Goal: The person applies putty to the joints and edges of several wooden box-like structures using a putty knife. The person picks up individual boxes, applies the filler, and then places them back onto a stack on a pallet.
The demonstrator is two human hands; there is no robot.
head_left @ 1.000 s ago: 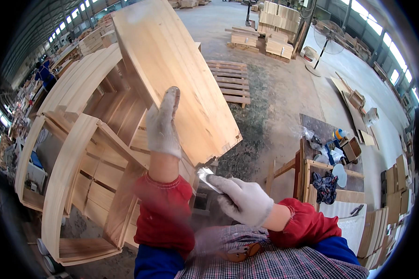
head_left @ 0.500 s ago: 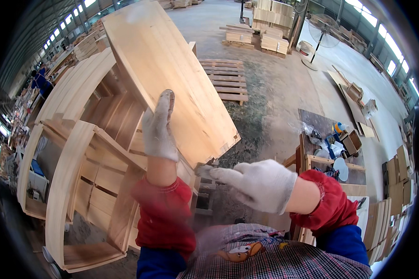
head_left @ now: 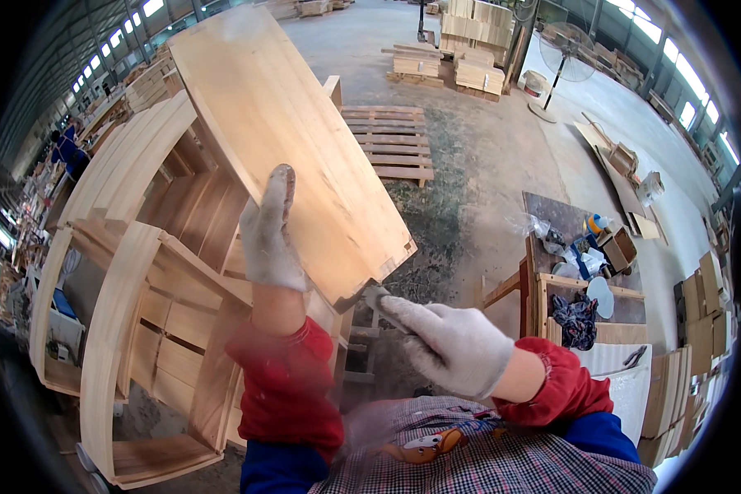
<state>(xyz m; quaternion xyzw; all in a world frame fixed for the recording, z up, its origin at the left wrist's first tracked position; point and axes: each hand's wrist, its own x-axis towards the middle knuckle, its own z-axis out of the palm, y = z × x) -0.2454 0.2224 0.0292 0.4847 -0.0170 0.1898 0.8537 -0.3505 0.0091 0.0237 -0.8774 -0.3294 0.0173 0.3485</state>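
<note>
A pale wooden drawer [head_left: 284,156] stands tilted before me, its broad side facing up and its corner joints at the near end. My left hand [head_left: 272,235], in a white glove, grips its left edge; the thumb lies along the edge and the other fingers are mostly hidden. In my gloved right hand [head_left: 457,342] is what looks like a small putty knife [head_left: 356,295], its dark blade against the drawer's near lower corner. The fingers cover its handle.
Open wooden cabinet frames [head_left: 123,329] stand at the left, partly under the drawer. A slatted pallet [head_left: 387,140] lies beyond. At right is a cluttered workbench [head_left: 543,214]; cardboard boxes [head_left: 704,305] and a standing fan [head_left: 558,78] are farther off. A person [head_left: 68,152] stands far left.
The drawer and my left hand have shifted slightly left in view. My right hand has moved a little lower, and the blade now lies at the drawer's near corner.
</note>
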